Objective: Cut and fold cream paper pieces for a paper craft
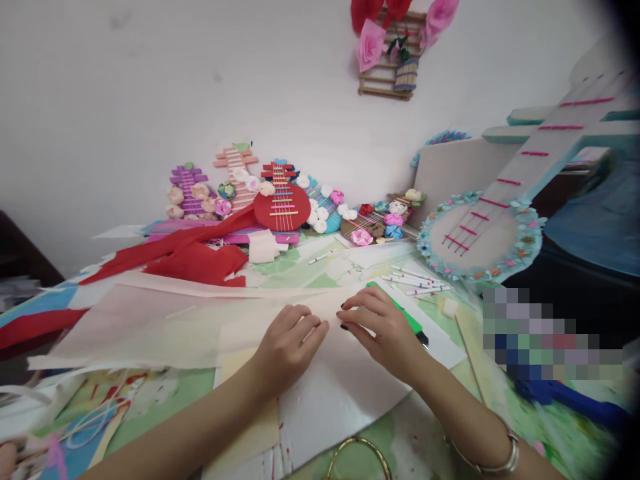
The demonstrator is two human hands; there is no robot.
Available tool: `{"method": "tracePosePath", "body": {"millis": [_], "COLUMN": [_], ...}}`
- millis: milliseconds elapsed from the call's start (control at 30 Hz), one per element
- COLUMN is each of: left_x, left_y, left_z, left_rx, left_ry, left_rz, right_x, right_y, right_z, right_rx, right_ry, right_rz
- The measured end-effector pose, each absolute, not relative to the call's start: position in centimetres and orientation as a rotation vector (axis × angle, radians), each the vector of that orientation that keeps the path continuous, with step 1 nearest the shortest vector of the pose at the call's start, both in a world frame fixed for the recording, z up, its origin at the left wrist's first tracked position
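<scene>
My left hand [289,343] and my right hand [380,327] rest side by side on a long sheet of pale cream crepe paper [150,320] spread across the table. The fingertips of both hands press down on the paper's edge near the middle, almost touching each other. Neither hand lifts anything. Under my right hand lies a green-handled cutter [407,319], partly hidden by the fingers. A silver bracelet [500,460] circles my right wrist.
Red crepe paper [195,257] lies behind the cream sheet. Several small craft guitars with paper flowers [280,200] line the wall. A large blue guitar model [480,237] leans at right. White markers [415,280] lie near it. A gold ring [357,457] sits at the front edge.
</scene>
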State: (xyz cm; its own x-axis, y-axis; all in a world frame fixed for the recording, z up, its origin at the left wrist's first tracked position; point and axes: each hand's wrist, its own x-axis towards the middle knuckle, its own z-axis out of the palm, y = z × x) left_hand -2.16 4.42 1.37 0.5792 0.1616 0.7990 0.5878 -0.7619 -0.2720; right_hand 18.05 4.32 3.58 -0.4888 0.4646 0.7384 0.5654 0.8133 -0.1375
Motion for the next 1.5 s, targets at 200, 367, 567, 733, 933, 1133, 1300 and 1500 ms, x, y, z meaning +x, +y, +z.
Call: {"method": "tracePosePath", "body": {"millis": [200,367,567,733,933,1133,1300,1500], "left_x": [-2.0,-2.0,-2.0,-2.0,-2.1,-1.6,-1.0,-0.9], "left_y": [4.7,4.7,4.6,4.5,4.4,4.0,3.9,3.7], "left_z": [1.5,1.9,2.1,2.1,2.1,2.4,2.5,2.9], "left_rx": [-2.35,-2.378,-2.384,-2.377,-2.377,-2.325,-2.344,-2.349], "left_ry": [-0.741,-0.782,-0.776,-0.759,-0.76,-0.672,-0.619,-0.606], "left_rz": [-1.125,-1.148,-1.189,-1.181,-1.172,-1.159,-1.167,-1.178], "right_x": [18.8,19.0,18.9,18.9,18.9,18.7,18.7,18.6], "right_y": [4.7,4.4,4.0,3.8,3.8,3.2,2.9,2.9], "right_z": [3.4,3.6,4.1,4.2,4.4,4.7,4.8,4.7], "right_rx": [-0.832,-0.845,-0.837,-0.793,-0.717,-0.818,-0.918,-0.83], "right_ry": [-2.056,-1.979,-1.954,-1.947,-2.004,-2.031,-2.038,-2.035], "right_rz": [-0.141,-0.111,-0.005,-0.013,-0.039,0.153,0.267,0.357]}}
